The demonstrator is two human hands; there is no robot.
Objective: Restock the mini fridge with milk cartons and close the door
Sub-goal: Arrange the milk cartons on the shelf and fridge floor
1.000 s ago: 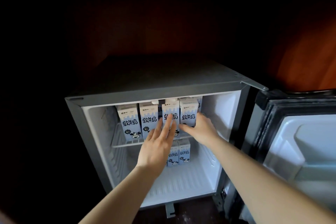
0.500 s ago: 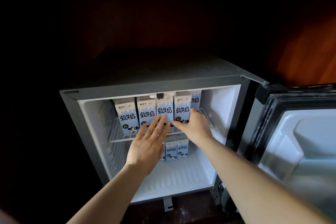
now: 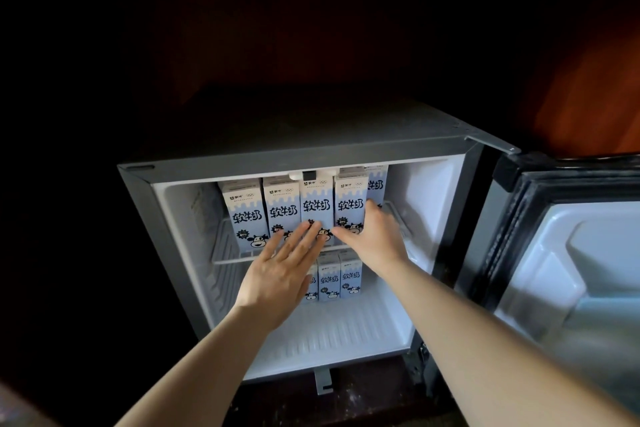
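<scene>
The grey mini fridge (image 3: 277,163) stands open, its door (image 3: 571,253) swung out to the right. Several light-blue milk cartons (image 3: 246,215) stand upright in a row on the upper wire shelf (image 3: 225,255). More cartons (image 3: 349,279) stand at the back of the fridge floor. My left hand (image 3: 280,274) is flat with fingers spread, its tips against the fronts of the middle shelf cartons. My right hand (image 3: 372,239) rests on the right-most front carton (image 3: 349,204), thumb across its front and fingers around its right side.
The white ribbed fridge floor (image 3: 329,333) lies in front of the lower cartons. Free shelf room shows right of the row. Dark wooden cabinet walls (image 3: 588,87) surround the fridge. A small metal bracket (image 3: 323,381) sticks out below the front edge.
Both hands slid slightly lower on the carton fronts. The view shifted so the fridge sits a little higher and left in frame. The cartons stay in their row.
</scene>
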